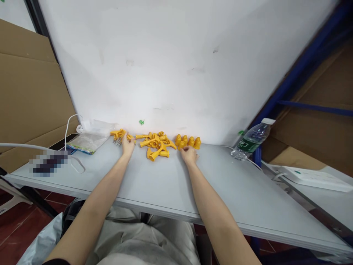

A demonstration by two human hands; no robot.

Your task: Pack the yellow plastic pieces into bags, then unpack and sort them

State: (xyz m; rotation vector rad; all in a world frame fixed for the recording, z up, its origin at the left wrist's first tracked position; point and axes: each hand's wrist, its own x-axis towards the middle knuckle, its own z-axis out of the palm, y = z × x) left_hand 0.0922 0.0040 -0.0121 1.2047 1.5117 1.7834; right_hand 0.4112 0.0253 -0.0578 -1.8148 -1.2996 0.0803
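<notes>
My left hand (128,146) is at the left end of the yellow pieces, its fingers closed around part of a yellow plastic piece (130,137). Just left of it are a few more yellow pieces (118,133) and a cluster of small shiny metal parts, perhaps springs (117,141). My right hand (189,154) rests on the table with curled fingertips at a yellow cap-like piece (181,144), which they partly hide. Several similar caps (197,142) stand upright in a group behind these fingers. Between both hands lies a loose pile of yellow handle-shaped plastic parts (158,145).
A clear water bottle (249,141) leans at the table's right back. Plastic bags (89,141), a white cable (66,129) and a blurred dark object (49,162) lie left. A white panel (176,66) rises behind the grey table (160,184). Cardboard (30,95) stands left.
</notes>
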